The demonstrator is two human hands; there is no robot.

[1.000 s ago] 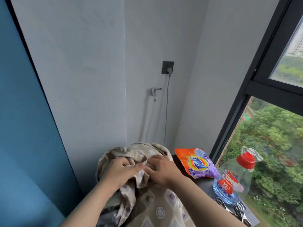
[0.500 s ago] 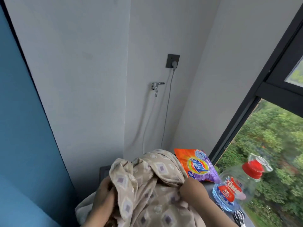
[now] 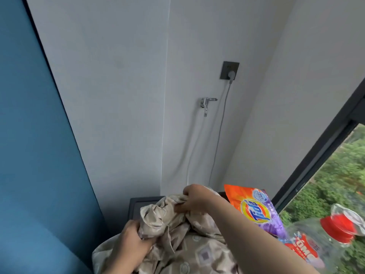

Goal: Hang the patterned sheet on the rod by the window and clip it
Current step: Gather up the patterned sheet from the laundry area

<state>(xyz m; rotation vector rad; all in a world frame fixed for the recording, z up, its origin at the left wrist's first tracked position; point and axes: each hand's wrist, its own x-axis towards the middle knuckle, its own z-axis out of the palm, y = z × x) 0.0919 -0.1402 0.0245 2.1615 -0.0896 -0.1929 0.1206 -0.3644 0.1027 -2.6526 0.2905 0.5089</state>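
Note:
The patterned sheet (image 3: 189, 246), beige with grey-purple squares, lies bunched in a heap at the bottom centre on a dark surface (image 3: 136, 206). My left hand (image 3: 132, 240) grips a fold at the heap's left side. My right hand (image 3: 193, 200) pinches a fold at the top of the heap, further from me. The two hands hold the cloth apart from each other. No rod and no clips are in view.
An orange and purple detergent bag (image 3: 256, 210) stands right of the sheet. A clear bottle with a red cap (image 3: 333, 232) is at the lower right. The window frame (image 3: 320, 147) runs up the right. A tap (image 3: 206, 104) and socket (image 3: 230, 70) are on the wall; a blue panel (image 3: 29, 155) is left.
My hands, together on the sheet a second ago, have spread apart: the left moved down-left, the right up and away, pulling the cloth open. The view has tilted upward.

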